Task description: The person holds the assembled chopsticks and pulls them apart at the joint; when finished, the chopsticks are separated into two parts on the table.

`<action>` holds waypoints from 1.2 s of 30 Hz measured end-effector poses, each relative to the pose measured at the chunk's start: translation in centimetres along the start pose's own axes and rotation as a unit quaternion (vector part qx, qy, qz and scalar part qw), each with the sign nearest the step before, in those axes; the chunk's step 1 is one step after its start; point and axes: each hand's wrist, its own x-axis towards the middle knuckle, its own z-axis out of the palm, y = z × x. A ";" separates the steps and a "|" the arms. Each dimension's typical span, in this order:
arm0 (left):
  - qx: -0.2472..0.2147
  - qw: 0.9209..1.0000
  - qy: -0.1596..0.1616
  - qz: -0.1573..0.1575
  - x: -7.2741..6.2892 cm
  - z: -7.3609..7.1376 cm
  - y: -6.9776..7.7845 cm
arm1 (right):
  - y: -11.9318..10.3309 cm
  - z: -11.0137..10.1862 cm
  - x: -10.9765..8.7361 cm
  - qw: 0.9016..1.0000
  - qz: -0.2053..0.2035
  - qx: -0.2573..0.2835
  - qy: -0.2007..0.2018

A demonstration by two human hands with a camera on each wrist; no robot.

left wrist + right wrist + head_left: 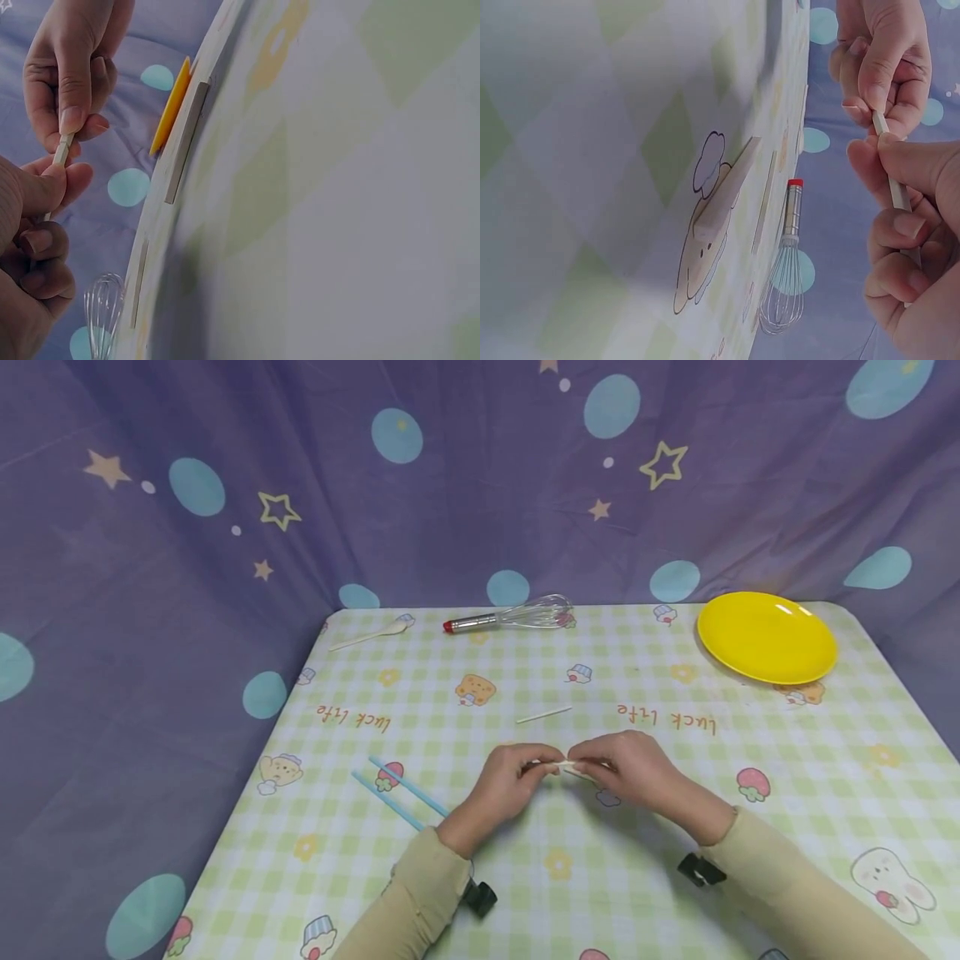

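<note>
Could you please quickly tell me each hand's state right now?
Left hand: closed, pinching a thin pale stick.
Right hand: closed, pinching what looks like the same stick.

Bright, even in head view. Small white glare on yellow plate (767, 642), right; soft shadow on counter (637, 906) beneath right hand (633, 768). Noticeably dimmer, greyer in both wrist views; soft focus on near counter, right of left wrist frame.
</note>
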 end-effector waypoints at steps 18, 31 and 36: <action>0.003 0.999 0.039 -0.004 -0.5 -0.4 -0.9 | 1.2 -1.0 -0.6 1.000 -0.005 0.010 0.018; 0.019 0.998 0.020 -0.049 -0.2 -1.7 -2.1 | 2.1 -1.4 -1.1 0.994 0.097 0.051 -0.007; 0.030 0.997 0.006 -0.066 0.2 -2.0 -2.5 | 2.6 -1.3 -1.4 0.993 0.100 0.061 -0.030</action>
